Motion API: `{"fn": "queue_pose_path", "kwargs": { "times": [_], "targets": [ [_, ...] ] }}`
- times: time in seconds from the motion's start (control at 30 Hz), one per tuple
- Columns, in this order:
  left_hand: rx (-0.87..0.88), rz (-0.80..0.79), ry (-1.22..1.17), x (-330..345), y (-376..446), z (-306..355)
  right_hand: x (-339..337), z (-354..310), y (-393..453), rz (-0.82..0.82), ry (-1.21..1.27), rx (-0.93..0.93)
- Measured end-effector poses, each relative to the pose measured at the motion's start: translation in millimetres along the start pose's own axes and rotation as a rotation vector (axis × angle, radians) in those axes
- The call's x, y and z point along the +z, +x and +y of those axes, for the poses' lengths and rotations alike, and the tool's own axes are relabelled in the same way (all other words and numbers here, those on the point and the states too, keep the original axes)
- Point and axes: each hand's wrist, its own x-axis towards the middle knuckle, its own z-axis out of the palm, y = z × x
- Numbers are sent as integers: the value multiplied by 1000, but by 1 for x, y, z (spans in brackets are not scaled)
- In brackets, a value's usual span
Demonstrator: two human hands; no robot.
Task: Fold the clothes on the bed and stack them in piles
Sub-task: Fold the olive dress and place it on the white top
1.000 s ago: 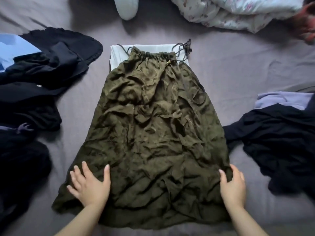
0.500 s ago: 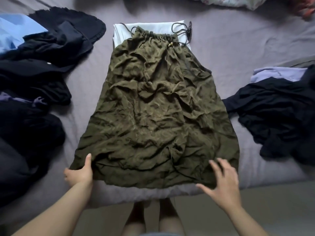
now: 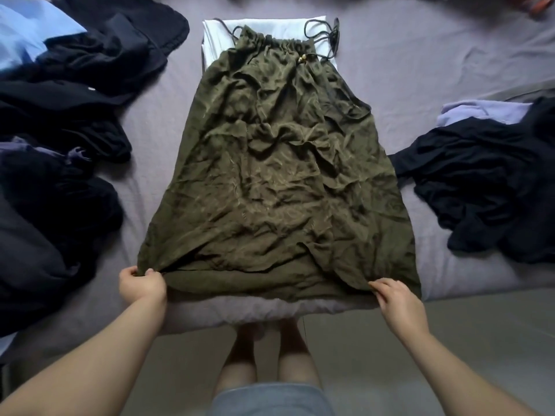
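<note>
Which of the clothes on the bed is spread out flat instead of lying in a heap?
The olive green skirt in the middle, with both hands at its hem. The dark clothes on the left and the dark heap on the right lie crumpled.

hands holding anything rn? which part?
Both grip the olive skirt at its hem: left hand pinches the left corner, right hand the right corner.

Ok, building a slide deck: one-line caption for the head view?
Both hands, left and right, grip the hem corners of a crumpled olive-green drawstring skirt spread on the grey bed.
</note>
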Motion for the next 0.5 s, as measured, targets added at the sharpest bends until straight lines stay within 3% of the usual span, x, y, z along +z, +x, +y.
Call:
{"fn": "queue_pose_path", "kwargs": {
  "times": [0.2,0.27,0.33,0.4,0.5],
  "targets": [
    [-67,23,42,-9,13,-10,-13,24,-19,-119,-18,414],
    [-92,33,54,-8,16,-13,-15,30,-18,-110,105,565],
    [-98,51,124,-7,18,-15,-16,32,-14,-1,309,736],
    [12,60,276,-2,11,-15,-18,35,-5,116,423,792],
    [419,-1,443,15,-14,-18,-17,33,13,56,464,834]
  ]
}}
